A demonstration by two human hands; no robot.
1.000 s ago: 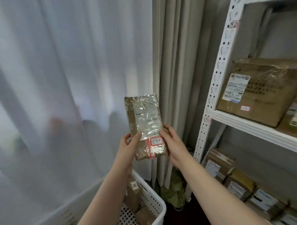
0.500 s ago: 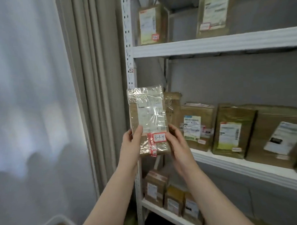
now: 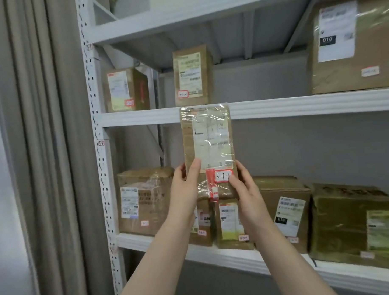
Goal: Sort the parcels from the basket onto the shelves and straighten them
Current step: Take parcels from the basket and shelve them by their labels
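Brown paper under crinkled clear tape: that is the parcel (image 3: 208, 147) I have in front of me, upright and raised before the rack. My left hand (image 3: 185, 191) grips its lower left edge, thumb (image 3: 195, 169) flat on the front and fingers curled behind. My right hand (image 3: 246, 194) grips the lower right corner the same way, its thumb just beside a red-edged tag (image 3: 222, 176) that reads 3-1-4. Both hands hold it clear of any board. From my view its top edge overlaps the front lip of the middle shelf (image 3: 309, 104), and its lower end hangs before the row of boxes on the lower shelf (image 3: 215, 256). A white printed slip covers most of its face; I cannot read the print. On the middle shelf a small box (image 3: 126, 90) and a tall box (image 3: 192, 75) stand at left, well apart from a big box (image 3: 351, 47) at far right. A perforated white post (image 3: 96, 128) bounds the rack on the left, with a grey curtain (image 3: 46, 152) beside it.
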